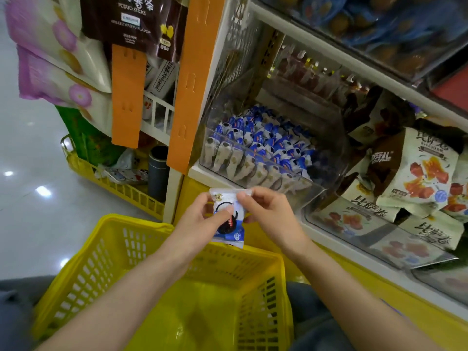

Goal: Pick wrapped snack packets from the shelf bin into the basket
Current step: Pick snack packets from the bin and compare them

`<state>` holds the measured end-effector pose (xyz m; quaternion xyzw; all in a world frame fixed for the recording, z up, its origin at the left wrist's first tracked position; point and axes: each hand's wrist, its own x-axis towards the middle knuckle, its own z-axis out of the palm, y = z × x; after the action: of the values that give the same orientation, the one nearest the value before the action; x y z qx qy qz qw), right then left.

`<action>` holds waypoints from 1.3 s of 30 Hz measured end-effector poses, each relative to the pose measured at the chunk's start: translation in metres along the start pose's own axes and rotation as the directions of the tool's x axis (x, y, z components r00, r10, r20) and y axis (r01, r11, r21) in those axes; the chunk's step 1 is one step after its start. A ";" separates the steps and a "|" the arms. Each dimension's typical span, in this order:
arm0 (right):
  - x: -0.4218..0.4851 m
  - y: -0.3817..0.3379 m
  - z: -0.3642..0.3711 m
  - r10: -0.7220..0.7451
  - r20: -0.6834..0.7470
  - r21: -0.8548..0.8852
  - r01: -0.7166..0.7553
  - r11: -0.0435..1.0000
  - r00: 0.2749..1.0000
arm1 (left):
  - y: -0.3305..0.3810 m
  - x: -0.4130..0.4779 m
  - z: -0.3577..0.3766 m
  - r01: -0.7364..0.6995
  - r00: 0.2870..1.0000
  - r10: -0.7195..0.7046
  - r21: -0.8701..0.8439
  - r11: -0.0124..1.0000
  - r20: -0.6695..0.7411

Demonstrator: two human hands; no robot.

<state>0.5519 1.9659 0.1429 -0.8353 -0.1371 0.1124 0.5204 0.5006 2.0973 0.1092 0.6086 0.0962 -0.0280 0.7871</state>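
The single head camera looks steeply down and forward from close above; the yellow basket (207, 312) lies near, the shelf bin (314, 193) farther.

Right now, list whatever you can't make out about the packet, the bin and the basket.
Head view only.
- Snack packet: the left hand and right hand pinch it; they cover part of its print, the rest too small.
- Bin: rear packets lie in shelf shadow; count unclear.
- Basket: near end cut by the bottom edge; left forearm hides part of its floor.
- Top-shelf goods: blurred.
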 end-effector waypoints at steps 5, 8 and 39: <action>-0.005 0.009 0.004 -0.003 0.050 0.021 0.002 1.000 0.999 | -0.007 0.004 -0.001 0.015 0.998 -0.014 0.013 1.000 -0.067; -0.007 0.008 0.004 -0.117 0.060 -0.141 0.124 0.982 0.991 | -0.010 0.005 -0.001 0.038 0.995 -0.038 0.005 0.999 -0.094; -0.008 0.010 0.012 -0.006 0.116 -0.084 0.016 0.996 0.993 | -0.003 0.003 -0.015 -0.157 0.940 0.231 0.283 0.946 -0.250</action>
<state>0.5419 1.9687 0.1288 -0.8479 -0.1764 0.1518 0.4763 0.5013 2.1109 0.1018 0.7105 0.1408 0.1244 0.6781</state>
